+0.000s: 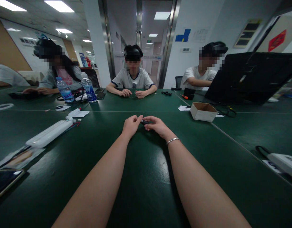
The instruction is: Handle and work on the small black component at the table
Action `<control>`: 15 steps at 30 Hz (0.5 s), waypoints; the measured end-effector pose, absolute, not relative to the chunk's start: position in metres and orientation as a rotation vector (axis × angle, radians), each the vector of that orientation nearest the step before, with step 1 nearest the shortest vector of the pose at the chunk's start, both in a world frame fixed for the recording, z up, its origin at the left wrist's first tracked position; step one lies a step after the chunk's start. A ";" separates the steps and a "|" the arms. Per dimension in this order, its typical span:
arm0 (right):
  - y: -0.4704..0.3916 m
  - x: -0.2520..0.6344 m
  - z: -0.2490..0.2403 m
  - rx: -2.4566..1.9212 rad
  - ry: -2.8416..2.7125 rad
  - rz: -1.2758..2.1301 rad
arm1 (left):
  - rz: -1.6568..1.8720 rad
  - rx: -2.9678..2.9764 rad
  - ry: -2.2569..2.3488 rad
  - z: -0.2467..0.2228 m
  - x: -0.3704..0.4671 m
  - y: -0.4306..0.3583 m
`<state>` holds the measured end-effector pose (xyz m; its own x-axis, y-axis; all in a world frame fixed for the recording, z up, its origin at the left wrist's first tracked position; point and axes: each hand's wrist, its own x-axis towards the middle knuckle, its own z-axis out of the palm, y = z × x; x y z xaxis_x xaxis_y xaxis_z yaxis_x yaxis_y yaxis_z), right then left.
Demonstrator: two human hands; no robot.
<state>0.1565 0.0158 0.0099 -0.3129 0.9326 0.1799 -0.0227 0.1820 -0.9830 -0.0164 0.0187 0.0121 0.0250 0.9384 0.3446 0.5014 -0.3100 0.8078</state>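
Observation:
Both my arms stretch out over a dark green table (141,171). My left hand (132,125) is closed, with thumb and fingers pinched at the left end of a small black object (144,122). From the other side, my right hand (157,125) grips the same object between thumb and fingertips; a silver bracelet (173,141) circles that wrist. The object is short and dark, mostly covered by my fingers, and its kind cannot be made out. It is held just above or against the tabletop; I cannot tell which.
An open cardboard box (203,112) stands right of my hands. Left lie a long white packet (50,133) and a phone (8,180); two water bottles (89,88) stand behind. A white power strip (285,163) is far right. A person (133,76) sits opposite, others alongside; a large black monitor (250,76) stands right.

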 end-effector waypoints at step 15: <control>0.014 0.123 0.010 -1.143 -1.615 1.116 | 0.954 2.215 1.728 0.037 -0.016 -0.005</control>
<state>0.1225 0.0139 0.0103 -0.2282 0.9640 0.1366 0.2127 0.1863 -0.9592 -0.0156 -0.0051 0.0366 0.1215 0.9188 0.3755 0.8071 -0.3117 0.5015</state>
